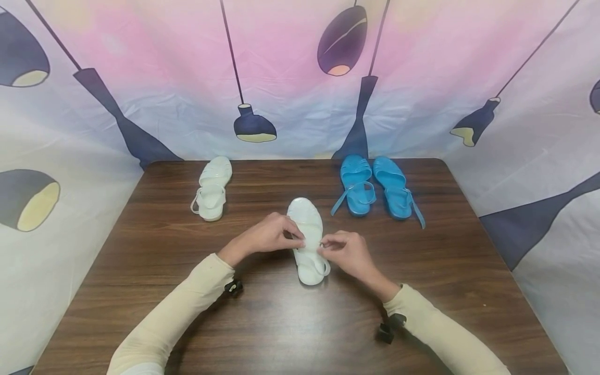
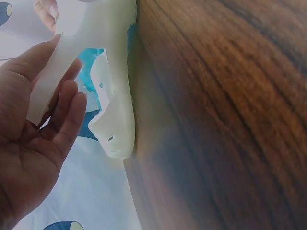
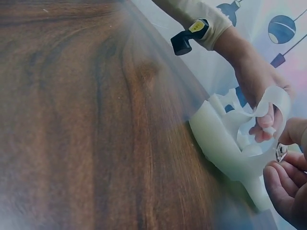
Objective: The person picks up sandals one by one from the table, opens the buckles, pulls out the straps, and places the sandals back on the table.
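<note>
A whitish plastic sandal (image 1: 304, 211) stands sole-down at the middle of the wooden table, toe pointing away from me. My left hand (image 1: 269, 234) is at its left side, thumb and fingers pinching the sandal's loose ankle strap (image 2: 47, 88), as the left wrist view shows. On the other side, my right hand (image 1: 349, 252) pinches a small metal buckle (image 3: 281, 152) at the strap's edge. Both hands' fingertips are close together over the sandal's middle, and the heel part stays visible below them.
Another whitish sandal (image 1: 217, 172) lies at the back left of the table (image 1: 290, 333). Two blue sandals (image 1: 355, 169) with loose straps lie side by side at the back right. A printed cloth (image 1: 290, 57) with lamp shapes hangs behind the table.
</note>
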Motion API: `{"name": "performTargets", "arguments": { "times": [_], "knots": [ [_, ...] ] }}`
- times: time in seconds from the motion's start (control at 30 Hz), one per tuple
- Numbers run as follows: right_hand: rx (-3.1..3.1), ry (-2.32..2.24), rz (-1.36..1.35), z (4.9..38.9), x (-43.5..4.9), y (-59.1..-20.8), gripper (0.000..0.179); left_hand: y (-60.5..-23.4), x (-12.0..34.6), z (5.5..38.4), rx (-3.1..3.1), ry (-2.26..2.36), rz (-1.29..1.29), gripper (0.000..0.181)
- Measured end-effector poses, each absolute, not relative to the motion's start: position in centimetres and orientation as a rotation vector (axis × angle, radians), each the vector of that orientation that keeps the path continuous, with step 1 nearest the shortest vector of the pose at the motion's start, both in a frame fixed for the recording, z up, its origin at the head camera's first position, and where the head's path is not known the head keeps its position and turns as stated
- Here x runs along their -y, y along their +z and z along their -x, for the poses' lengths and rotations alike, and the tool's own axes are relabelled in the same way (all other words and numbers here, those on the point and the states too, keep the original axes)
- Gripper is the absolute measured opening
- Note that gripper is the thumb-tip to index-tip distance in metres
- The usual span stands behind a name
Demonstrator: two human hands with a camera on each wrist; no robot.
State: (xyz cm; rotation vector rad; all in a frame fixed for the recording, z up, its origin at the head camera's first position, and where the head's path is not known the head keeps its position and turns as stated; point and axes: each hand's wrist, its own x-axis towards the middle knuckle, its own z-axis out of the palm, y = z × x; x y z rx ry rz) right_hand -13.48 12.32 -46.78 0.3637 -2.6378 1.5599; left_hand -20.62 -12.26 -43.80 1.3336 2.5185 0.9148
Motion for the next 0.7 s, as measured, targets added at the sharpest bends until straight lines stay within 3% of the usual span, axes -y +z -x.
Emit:
{"name": "performTargets", "arguments": {
  "times": [0.7],
  "knots": [
    [2.645,1.709,-0.226,13.3,-12.4,-47.0,0.017,-42.6,12.7,21.8,-2.668,0.909,-1.169,0.019]
  ]
}}
